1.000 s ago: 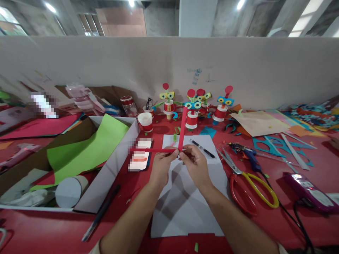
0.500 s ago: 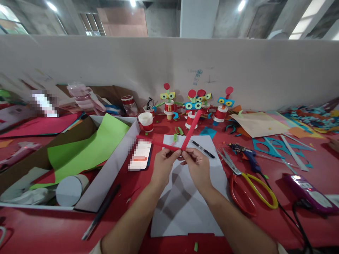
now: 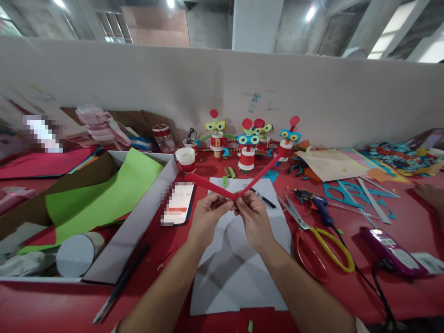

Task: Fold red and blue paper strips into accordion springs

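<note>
Two red paper strips (image 3: 211, 186) meet in a V at my fingertips, one reaching up to the left, the other up to the right. My left hand (image 3: 210, 217) pinches them near the joined end. Close beside it, my right hand (image 3: 254, 215) pinches the same end, its fingertips almost touching the left ones. Both hands are over white paper (image 3: 239, 268) on the red table. A black pen (image 3: 260, 195) lies by my right hand, and small green folded paper pieces (image 3: 229, 173) lie beyond my fingers.
Cup figures (image 3: 247, 157) stand at the back, near a white and red cup (image 3: 186, 159). A phone (image 3: 178, 203) and an open box (image 3: 138, 222) are left. Scissors (image 3: 305, 226), a glue gun (image 3: 322, 210), a purple device (image 3: 393, 252) and another person's hand (image 3: 430, 194) are right.
The right-hand strip has tilted further to the right and the left one has risen slightly. The view has shifted a little, and another person's hand has appeared at the right edge.
</note>
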Available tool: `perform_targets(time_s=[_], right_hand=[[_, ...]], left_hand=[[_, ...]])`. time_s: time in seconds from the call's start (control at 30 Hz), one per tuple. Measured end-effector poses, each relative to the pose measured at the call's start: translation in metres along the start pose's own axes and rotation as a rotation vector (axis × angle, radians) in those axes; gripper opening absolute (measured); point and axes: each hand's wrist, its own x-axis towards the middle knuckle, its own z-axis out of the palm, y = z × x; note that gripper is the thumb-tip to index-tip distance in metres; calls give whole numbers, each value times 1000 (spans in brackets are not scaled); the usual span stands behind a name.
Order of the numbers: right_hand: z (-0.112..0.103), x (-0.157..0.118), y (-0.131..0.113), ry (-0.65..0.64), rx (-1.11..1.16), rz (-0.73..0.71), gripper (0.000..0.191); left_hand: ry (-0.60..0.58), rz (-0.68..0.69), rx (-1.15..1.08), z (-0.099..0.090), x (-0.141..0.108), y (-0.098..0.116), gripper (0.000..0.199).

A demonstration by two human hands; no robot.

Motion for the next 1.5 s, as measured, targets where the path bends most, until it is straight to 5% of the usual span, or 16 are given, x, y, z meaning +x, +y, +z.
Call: perform_targets(time_s=[0.23, 0.67, 0.97, 1.5], right_hand=[[1, 1, 0, 75, 206, 229, 25], [1, 3, 1, 152, 354, 379, 22], [4, -1, 4, 144, 133, 107, 16], [4, -3, 6, 134, 74, 37, 7]], left_hand=[[60, 31, 43, -1, 3, -1, 16], [77, 41, 97, -4, 6, -3, 6], [96, 48, 112, -3, 4, -2, 8], [63, 241, 392, -6, 6, -6, 10]])
